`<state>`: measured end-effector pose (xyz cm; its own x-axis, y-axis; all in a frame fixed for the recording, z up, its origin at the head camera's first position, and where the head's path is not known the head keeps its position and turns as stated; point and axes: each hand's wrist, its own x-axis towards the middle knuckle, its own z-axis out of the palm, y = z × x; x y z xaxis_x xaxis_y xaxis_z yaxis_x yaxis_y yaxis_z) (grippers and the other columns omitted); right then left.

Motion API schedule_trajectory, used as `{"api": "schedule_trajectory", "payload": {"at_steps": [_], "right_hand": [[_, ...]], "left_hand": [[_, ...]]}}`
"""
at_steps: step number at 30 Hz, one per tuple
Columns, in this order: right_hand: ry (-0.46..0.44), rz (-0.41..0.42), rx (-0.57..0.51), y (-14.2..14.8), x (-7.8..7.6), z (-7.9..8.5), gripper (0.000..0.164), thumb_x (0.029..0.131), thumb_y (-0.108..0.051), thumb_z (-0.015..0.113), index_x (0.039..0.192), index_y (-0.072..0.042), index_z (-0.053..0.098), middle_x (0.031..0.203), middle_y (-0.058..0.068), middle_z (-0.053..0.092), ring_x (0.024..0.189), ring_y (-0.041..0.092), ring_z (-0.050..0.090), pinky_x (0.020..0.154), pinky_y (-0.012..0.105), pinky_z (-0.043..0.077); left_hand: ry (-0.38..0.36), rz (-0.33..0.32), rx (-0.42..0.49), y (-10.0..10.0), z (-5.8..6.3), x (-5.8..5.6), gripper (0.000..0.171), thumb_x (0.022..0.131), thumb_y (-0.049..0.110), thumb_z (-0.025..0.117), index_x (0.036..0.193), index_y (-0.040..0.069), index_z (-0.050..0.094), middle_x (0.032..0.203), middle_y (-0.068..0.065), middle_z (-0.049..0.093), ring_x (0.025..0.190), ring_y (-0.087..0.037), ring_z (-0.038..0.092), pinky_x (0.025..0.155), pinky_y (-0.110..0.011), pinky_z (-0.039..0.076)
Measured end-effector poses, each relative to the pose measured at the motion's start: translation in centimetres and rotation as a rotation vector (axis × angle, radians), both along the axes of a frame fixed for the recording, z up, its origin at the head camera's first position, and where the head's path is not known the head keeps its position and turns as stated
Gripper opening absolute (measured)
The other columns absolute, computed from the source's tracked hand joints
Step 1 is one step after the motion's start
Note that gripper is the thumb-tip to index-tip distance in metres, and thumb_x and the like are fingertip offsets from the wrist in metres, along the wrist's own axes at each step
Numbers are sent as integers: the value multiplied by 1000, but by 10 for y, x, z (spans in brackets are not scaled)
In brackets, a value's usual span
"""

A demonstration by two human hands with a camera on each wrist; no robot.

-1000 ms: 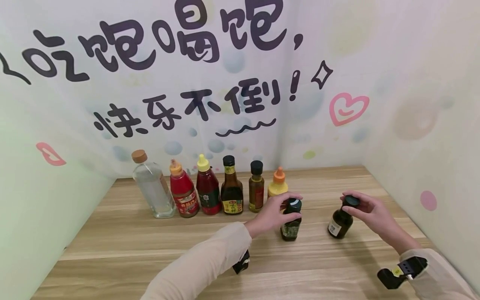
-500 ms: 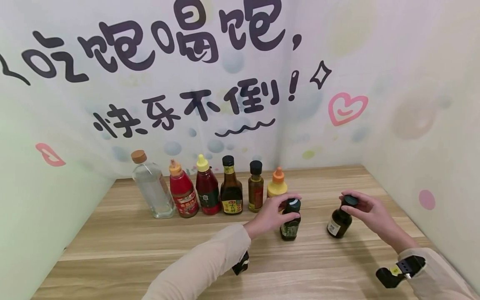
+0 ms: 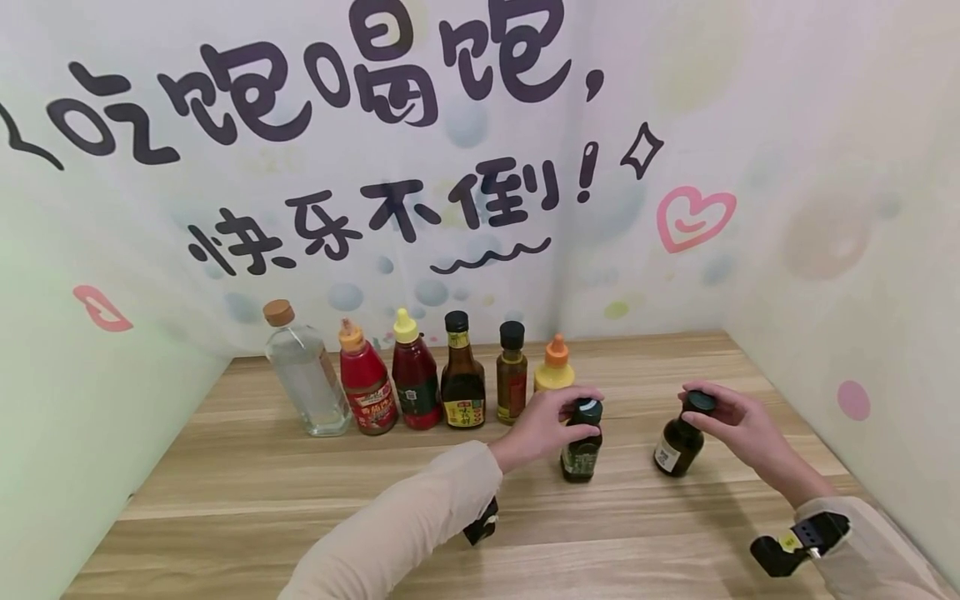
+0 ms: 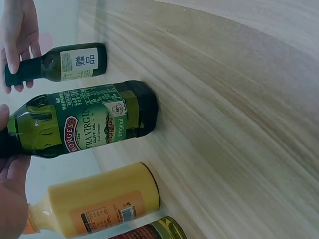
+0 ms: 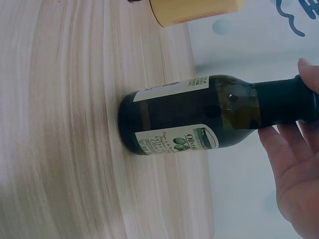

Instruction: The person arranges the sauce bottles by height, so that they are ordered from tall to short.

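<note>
My left hand (image 3: 542, 427) grips the dark cap of a green olive oil bottle (image 4: 84, 119), whose Borges label shows in the left wrist view. To its right, my right hand (image 3: 738, 421) holds a second, darker olive oil bottle (image 5: 174, 117) by its capped neck, thumb on one side and fingers on the other. That bottle has pale labels, and both bottles stand on the wooden table (image 3: 555, 558). Behind the left hand, a yellow squeeze bottle (image 3: 553, 377) with an orange tip is partly covered.
A row of bottles stands along the back: a clear bottle (image 3: 307, 379), a ketchup bottle (image 3: 367, 387), a dark red squeeze bottle (image 3: 416, 383), a dark sauce bottle (image 3: 463, 383) and a small brown bottle (image 3: 513, 379). Behind them hangs a printed curtain (image 3: 420, 150).
</note>
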<state>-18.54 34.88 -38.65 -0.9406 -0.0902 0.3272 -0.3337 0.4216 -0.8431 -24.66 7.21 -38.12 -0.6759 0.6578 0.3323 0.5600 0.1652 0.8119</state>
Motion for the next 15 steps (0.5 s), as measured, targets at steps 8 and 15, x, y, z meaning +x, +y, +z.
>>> {"api": "schedule_trajectory", "payload": {"at_steps": [8, 15], "right_hand": [[7, 0, 3, 0, -1, -1, 34, 84, -5, 58, 118, -1, 52, 104, -14, 60, 90, -2, 57, 71, 13, 47], [-3, 4, 5, 1, 0, -1, 35, 85, -5, 58, 119, -2, 51, 105, -16, 59, 91, -3, 56, 72, 13, 46]], "left_hand": [[28, 13, 14, 6, 5, 3, 39, 77, 10, 67, 115, 8, 58, 114, -4, 57, 96, -3, 54, 77, -13, 44], [25, 27, -2, 17, 22, 2, 40, 78, 11, 67, 118, 10, 57, 115, -3, 58, 92, -2, 55, 75, -12, 45]]}}
